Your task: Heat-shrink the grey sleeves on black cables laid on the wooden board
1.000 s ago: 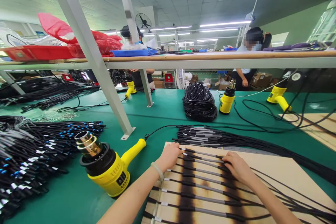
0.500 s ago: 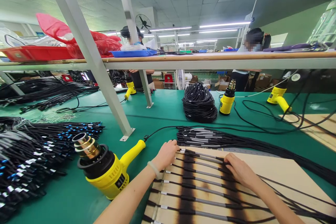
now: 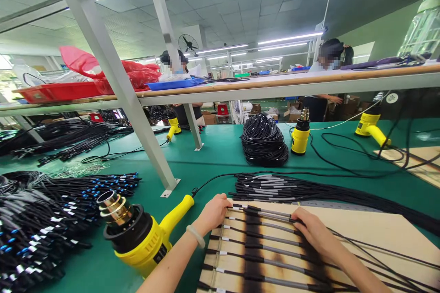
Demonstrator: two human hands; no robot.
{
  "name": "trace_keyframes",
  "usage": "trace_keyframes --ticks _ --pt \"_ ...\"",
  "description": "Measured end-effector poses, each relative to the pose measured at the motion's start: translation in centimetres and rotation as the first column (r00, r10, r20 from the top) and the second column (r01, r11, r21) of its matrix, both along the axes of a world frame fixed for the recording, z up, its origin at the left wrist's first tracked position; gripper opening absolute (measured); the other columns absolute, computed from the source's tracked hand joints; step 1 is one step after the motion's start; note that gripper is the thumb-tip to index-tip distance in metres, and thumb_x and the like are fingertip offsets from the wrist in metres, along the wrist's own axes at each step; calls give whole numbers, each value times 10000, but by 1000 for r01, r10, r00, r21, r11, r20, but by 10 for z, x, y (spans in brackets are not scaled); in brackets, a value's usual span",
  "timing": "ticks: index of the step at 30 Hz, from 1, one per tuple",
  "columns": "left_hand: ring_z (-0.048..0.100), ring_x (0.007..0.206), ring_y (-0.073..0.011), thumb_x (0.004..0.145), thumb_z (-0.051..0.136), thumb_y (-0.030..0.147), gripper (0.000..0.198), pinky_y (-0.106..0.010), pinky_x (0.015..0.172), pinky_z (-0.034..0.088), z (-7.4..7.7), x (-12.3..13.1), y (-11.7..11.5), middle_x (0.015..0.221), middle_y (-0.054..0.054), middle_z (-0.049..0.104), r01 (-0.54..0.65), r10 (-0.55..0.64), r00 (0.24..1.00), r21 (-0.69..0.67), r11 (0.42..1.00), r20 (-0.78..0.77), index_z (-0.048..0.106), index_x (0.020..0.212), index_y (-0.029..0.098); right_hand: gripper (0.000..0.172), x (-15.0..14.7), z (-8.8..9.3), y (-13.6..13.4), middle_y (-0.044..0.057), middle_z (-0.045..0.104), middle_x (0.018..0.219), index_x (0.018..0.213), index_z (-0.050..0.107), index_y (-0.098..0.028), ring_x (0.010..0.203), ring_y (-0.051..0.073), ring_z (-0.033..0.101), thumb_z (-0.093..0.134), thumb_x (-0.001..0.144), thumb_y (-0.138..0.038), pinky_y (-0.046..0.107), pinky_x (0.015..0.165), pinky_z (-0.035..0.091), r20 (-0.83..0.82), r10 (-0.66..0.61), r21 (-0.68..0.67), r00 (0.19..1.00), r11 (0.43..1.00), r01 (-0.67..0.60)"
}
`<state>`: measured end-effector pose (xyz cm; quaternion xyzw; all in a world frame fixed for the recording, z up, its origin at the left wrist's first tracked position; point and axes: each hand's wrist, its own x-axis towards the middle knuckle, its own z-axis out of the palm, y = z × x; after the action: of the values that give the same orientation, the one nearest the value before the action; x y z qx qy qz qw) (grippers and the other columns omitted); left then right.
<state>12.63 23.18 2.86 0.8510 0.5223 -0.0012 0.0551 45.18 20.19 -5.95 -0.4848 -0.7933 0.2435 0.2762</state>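
Several black cables with grey sleeves lie side by side across a wooden board (image 3: 371,224) that has two dark scorched bands. The farthest cable (image 3: 271,213) runs between my hands. My left hand (image 3: 215,213) pinches its left end at the board's far left corner. Closed around the same cable, at the right end of its grey sleeve, is my right hand (image 3: 311,226); its fingertips are partly hidden. Left of my left forearm a yellow heat gun (image 3: 146,238) stands with its metal nozzle tilted up.
A cable bundle (image 3: 268,185) lies just behind the board, and a coiled cable stack (image 3: 264,139) sits farther back. Another heat gun (image 3: 300,135) stands beside it. Many cables (image 3: 44,219) are heaped at left. A slanted metal post (image 3: 137,119) carries the shelf (image 3: 220,95). Two people are beyond.
The view has tilted up and shifted slightly, so the bench appears lower. Both hands stay at the far cable, with little movement relative to the board.
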Motion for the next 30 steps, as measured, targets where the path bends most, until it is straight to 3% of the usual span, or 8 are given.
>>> trace_keyframes --ticks 9,18,30 --pt "549 896 -186 758 371 57 278 -278 794 412 -8 -10 1 896 -52 595 -50 49 998 9 999 45 579 899 177 112 -8 3 -1 45 526 859 837 442 -199 800 184 513 348 824 -141 314 732 394 0 5 -8 1000 1000 -5" --pt "576 858 -183 752 382 75 285 -263 747 418 -5 -10 7 892 -35 636 -54 54 998 5 999 44 576 932 181 120 -9 3 2 34 532 833 821 456 -204 778 178 511 357 820 -137 298 719 395 5 -2 -10 1000 1000 2" --pt "573 922 -194 768 398 71 362 -258 775 421 -5 -9 9 944 -41 634 -6 5 998 -23 1000 -59 575 1040 232 124 -12 8 1 46 536 852 838 461 -193 796 177 508 358 823 -126 307 733 402 -14 13 21 1000 1000 -13"
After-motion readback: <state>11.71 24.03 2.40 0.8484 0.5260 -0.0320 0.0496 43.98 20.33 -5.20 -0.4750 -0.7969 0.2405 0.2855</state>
